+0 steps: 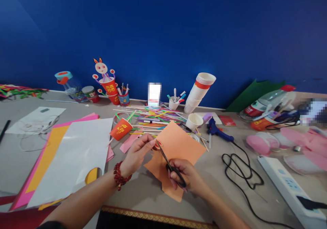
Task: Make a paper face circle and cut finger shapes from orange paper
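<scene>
Wrapped around the black handles of the scissors (176,175) is my right hand (187,174). The scissor blades point up and left, reaching a small orange paper piece (160,143) with a dark red outline on it. My left hand (139,152), a red bead bracelet on its wrist, pinches this piece between thumb and fingertips. The fingers partly cover the piece, so its full shape is hidden. Beneath both hands lies a larger sheet of orange paper (182,144) with an unevenly cut lower left edge.
Coloured sticks (155,115) lie behind the orange sheet. A red paper cup (121,129) and stacked paper sheets (74,150) are at left. To the right are a blue glue gun (217,131), its looping black cord (242,167) and a power strip (288,184). White cups (198,93) lean at the back.
</scene>
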`<state>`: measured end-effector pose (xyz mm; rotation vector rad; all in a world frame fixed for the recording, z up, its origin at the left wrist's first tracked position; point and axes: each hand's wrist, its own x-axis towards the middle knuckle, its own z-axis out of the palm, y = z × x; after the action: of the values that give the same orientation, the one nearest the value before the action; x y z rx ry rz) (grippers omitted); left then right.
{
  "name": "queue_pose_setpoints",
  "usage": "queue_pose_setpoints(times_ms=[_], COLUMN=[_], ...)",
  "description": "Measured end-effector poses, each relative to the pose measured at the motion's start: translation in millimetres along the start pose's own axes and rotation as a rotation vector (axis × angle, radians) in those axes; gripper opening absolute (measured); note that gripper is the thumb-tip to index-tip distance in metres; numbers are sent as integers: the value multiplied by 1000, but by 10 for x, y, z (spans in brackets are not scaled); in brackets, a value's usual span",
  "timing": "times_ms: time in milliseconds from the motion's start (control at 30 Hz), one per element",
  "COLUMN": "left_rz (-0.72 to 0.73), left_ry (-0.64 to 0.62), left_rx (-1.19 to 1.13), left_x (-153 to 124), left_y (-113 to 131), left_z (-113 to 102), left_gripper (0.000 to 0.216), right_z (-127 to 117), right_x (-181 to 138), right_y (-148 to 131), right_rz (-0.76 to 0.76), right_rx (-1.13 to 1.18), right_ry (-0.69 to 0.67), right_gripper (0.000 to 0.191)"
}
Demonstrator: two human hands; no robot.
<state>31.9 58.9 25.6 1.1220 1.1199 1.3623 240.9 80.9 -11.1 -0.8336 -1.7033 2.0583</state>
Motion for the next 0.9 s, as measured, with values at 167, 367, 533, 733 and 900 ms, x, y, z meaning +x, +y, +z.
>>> queue_pose_setpoints(times_ms=[167,367,533,733,900], left_rz=[17,41,33,44,52], left_ry=[4,-18,-25,-33,-42], left_rx=[47,71,91,85,94], left_x=[-3,2,5,8,7], left_y=[25,38,26,9,19], left_z=[4,-6,-21,-28,-32], left_gripper=[30,30,31,30,28], right_z=[-17,-58,-60,-91,-134], right_x=[6,3,11,8,3], right_y=[-36,-48,-40,17,79], right_rz=[17,14,22,-12,-17], right_rx=[3,-31,-26,-41,-70], right_ry=[13,17,-2,16,16], right_gripper=[54,52,54,52,49])
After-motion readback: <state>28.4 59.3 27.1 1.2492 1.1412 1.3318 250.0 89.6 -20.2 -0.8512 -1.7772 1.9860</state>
